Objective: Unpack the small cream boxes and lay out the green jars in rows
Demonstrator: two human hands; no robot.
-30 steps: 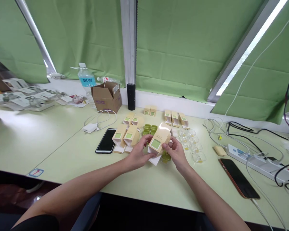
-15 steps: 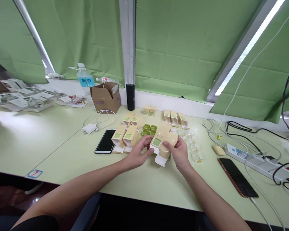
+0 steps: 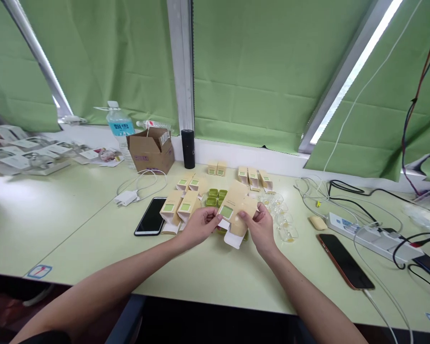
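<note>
Between my two hands is a cream cardboard box [image 3: 232, 203], partly flattened, with a green square on its face and white inner flaps hanging down. My left hand [image 3: 200, 224] pinches its lower left edge. On the right side, my right hand [image 3: 260, 227] grips it with the thumb pressed on the face. Small green square cups [image 3: 212, 193] stand on the table behind and partly under the box, which hides some of them. To the left are several opened-up cream boxes [image 3: 169, 208] of the same kind. Clear plastic pieces with yellow spots [image 3: 285, 220] lie right of my right hand.
More small boxes [image 3: 252, 177] stand at the back. A dark phone [image 3: 150, 216] and white charger [image 3: 126, 197] lie left; another phone [image 3: 346, 260], an earbud case [image 3: 317, 222] and a power strip [image 3: 361, 236] lie right. A brown carton [image 3: 150, 155], black tumbler [image 3: 188, 150] and water bottle [image 3: 121, 126] stand behind.
The view has shifted slightly to the right, so things sit further left. Both hands stay on the cream box, which looks a little flatter and more upright.
</note>
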